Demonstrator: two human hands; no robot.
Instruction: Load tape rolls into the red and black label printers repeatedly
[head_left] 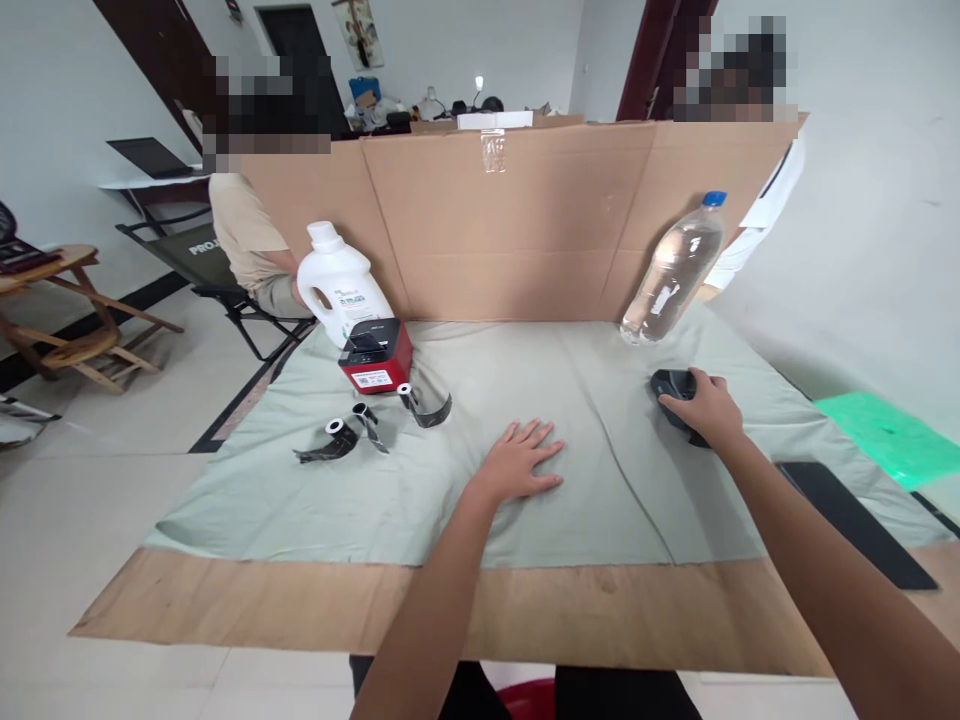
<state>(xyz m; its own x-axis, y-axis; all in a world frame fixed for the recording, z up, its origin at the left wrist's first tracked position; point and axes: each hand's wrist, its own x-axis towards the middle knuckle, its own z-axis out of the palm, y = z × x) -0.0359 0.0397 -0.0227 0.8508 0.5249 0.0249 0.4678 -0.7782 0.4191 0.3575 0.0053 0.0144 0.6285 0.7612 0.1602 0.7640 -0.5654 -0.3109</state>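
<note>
My left hand (523, 462) lies palm down on the pale green cloth (585, 520), fingers spread, with nothing in it. Over at the right, my right hand (712, 408) is closed around a black boxy device (673, 382) that rests on the cloth. My fingers cover part of the device, so I cannot make out its exact kind. Left of my left hand lie three small rolls of black tape-like film: one roll (341, 436) with its end trailing left, a middle roll (366, 416), and another roll (426, 408) with a curled tail.
A red and black boxy machine (377, 358) stands before a white jug (345, 285) at back left. A blue-capped water bottle (675, 270) leans against the cardboard screen (510, 230). A dark flat panel (855, 525) lies at right. Two people sit beyond the screen.
</note>
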